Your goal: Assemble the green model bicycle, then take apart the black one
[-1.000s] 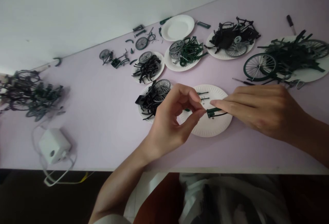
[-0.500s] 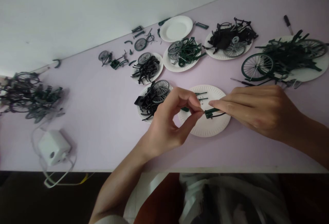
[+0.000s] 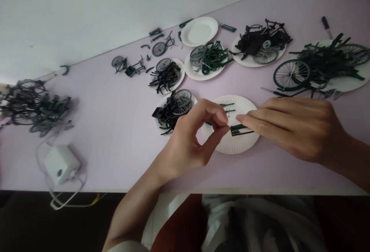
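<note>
My right hand (image 3: 291, 126) grips a dark green model bicycle part (image 3: 238, 128), narrow and frame-like, over a white paper plate (image 3: 235, 148). Most of the part's right side is hidden under the fingers. Thumb and forefinger of my left hand (image 3: 199, 132) pinch together right at the part's left end; whatever tiny piece lies between them is too small to make out. Thin dark rods (image 3: 229, 111) and a few tiny bits lie on the plate behind my fingertips.
Paper plates heaped with miniature bicycle parts (image 3: 166, 76) stand behind, including a black-parts plate (image 3: 173, 111) left of my hand. Far right are a large wheel (image 3: 291, 74) and a screwdriver (image 3: 326, 24). Assembled-looking bicycles (image 3: 34, 107) and a white box (image 3: 62, 163) with a cable sit left.
The green part has turned slightly in my right hand, its thin lower bar now looking straighter. Both hands stay in nearly the same place. The whole view has shifted very slightly.
</note>
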Motion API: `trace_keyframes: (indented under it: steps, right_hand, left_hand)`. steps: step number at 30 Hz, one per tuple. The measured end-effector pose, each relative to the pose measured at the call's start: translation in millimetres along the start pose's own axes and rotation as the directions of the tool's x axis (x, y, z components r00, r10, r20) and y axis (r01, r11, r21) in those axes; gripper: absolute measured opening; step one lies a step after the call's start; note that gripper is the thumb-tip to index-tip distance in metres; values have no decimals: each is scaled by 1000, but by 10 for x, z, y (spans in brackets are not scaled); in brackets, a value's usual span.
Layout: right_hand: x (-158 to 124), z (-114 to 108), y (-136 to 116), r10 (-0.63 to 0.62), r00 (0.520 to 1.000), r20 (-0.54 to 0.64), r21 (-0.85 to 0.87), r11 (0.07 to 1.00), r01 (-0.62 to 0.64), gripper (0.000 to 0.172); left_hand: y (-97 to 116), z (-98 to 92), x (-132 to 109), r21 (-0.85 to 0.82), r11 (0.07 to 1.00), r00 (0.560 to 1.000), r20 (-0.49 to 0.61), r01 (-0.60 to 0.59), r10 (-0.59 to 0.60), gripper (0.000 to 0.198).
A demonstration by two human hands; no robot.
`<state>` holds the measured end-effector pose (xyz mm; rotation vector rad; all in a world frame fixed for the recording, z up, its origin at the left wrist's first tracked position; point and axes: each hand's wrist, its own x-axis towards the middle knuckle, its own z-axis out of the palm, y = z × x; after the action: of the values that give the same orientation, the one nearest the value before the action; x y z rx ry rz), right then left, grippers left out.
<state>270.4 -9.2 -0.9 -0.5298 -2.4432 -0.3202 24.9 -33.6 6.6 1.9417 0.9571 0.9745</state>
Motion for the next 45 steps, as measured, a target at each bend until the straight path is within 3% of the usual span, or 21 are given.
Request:
trace_keyframes:
  steps: [10, 15, 23, 45]
  right_hand:
    - [-47, 83, 32, 174, 985, -18, 123, 978, -171, 16]
    - [-31, 89, 3, 160, 987, 2, 169, 973, -158, 9]
    - [-52, 98, 10, 172, 985, 24, 200, 964, -173, 8]
    - [-51, 112, 18, 201, 979, 41, 197, 959, -206, 9]
  left_hand:
    - [-111, 45, 68, 265, 931, 965, -8, -252, 264, 29]
    - [-172, 68, 88, 356, 875, 930, -43, -327, 365, 18]
    - [-145, 73, 76, 311, 896, 937, -42, -317, 346, 19]
    - [-142, 60, 78, 390, 868, 937, -40, -306, 348, 16]
